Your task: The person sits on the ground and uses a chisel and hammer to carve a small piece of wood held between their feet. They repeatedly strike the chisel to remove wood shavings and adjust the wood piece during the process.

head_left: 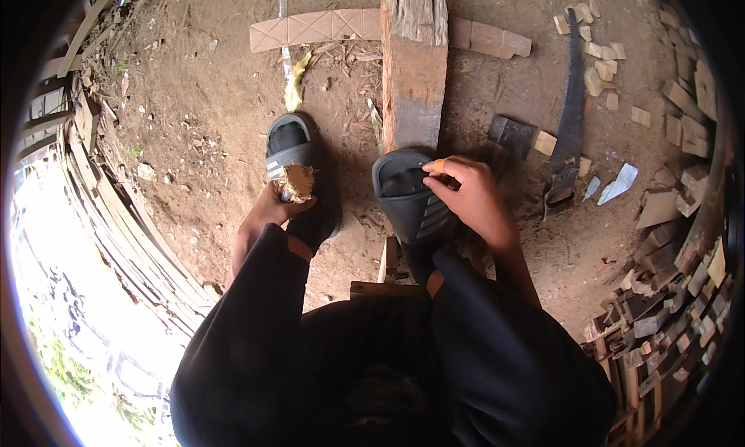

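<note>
My left hand [275,214] grips an upright object with a frayed tan top [296,181], perhaps wood, beside my left sandal [287,148]. My right hand [458,191], with orange on a fingertip, pinches over the front of my right sandal [400,179]; what it holds, if anything, is too small to make out. A weathered plank [414,90] runs forward from the right sandal across a scored curved board [326,28].
A long black saw [568,121] lies at the right near a dark block [510,135] and light wooden offcuts [604,71]. Stacked wood [698,292] lines the right edge, slats [116,199] the left. A yellowish scrap [296,82] lies ahead on the dirt.
</note>
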`<state>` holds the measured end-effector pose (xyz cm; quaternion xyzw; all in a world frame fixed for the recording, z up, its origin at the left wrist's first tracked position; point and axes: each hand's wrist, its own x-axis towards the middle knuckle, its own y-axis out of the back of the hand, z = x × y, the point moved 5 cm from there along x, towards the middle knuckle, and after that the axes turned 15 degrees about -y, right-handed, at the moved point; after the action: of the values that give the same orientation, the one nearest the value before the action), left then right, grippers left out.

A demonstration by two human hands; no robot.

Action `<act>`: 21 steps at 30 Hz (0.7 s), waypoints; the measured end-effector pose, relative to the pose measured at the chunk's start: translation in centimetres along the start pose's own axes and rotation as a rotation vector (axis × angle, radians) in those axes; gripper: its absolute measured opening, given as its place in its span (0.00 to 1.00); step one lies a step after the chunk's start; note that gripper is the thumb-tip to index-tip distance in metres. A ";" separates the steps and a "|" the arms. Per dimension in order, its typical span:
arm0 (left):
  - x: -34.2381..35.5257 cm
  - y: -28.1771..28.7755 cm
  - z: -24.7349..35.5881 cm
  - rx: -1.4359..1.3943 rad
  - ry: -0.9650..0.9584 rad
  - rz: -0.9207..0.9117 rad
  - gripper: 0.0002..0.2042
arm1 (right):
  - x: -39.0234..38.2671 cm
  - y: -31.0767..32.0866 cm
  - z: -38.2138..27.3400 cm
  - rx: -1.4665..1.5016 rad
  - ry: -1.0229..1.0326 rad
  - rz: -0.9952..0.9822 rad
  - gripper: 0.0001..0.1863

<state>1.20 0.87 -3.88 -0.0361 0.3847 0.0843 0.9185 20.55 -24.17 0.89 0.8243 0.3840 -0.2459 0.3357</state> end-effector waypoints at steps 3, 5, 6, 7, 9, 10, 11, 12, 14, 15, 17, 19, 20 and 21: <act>0.0 0.1 -0.1 0.006 -0.020 0.001 0.21 | 0.3 0.0 -0.2 0.013 -0.013 -0.038 0.07; 0.0 0.1 -0.2 0.009 -0.026 -0.005 0.20 | 0.3 -0.2 -0.1 0.023 0.009 -0.020 0.07; 0.0 0.0 -0.1 0.015 -0.024 -0.010 0.20 | 0.2 -0.2 -0.1 0.028 0.020 -0.012 0.08; 0.1 0.1 0.0 0.020 -0.022 -0.014 0.20 | 0.2 -0.2 -0.1 0.039 0.009 -0.021 0.08; 0.1 0.1 -0.3 0.012 -0.021 -0.020 0.20 | 0.2 -0.2 -0.4 0.061 -0.014 -0.040 0.08; 0.1 0.1 -0.4 0.007 -0.021 -0.024 0.20 | 0.2 -0.1 -0.3 0.104 -0.012 -0.025 0.08; 0.1 0.2 -0.4 0.009 -0.018 -0.022 0.20 | 0.3 0.1 0.0 0.147 -0.011 -0.009 0.07; 0.1 0.2 -0.5 0.010 -0.016 -0.020 0.20 | 0.4 0.3 0.3 0.190 -0.010 0.008 0.07; 0.1 0.3 -0.7 0.019 -0.013 -0.013 0.20 | 0.6 1.2 0.6 0.359 -0.160 0.153 0.06; 0.2 0.3 -0.7 0.026 -0.013 -0.007 0.20 | 0.5 2.0 1.0 0.469 -0.298 0.251 0.06; 0.2 0.2 -0.5 0.021 -0.020 -0.008 0.20 | 0.4 2.2 1.3 0.395 -0.410 0.279 0.07; 0.1 0.1 0.0 -0.002 -0.030 -0.019 0.20 | 0.0 1.4 0.7 0.031 -0.353 0.138 0.08; 0.1 0.1 0.0 0.001 -0.030 -0.012 0.19 | -0.3 0.8 -0.2 -0.050 -0.345 0.009 0.09; 0.0 0.2 -0.1 0.005 -0.030 -0.005 0.19 | -0.5 0.4 -0.7 -0.051 -0.260 0.053 0.09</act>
<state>1.12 1.02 -3.98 -0.0337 0.3711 0.0815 0.9244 20.69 -24.05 1.85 0.7866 0.3214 -0.3319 0.4097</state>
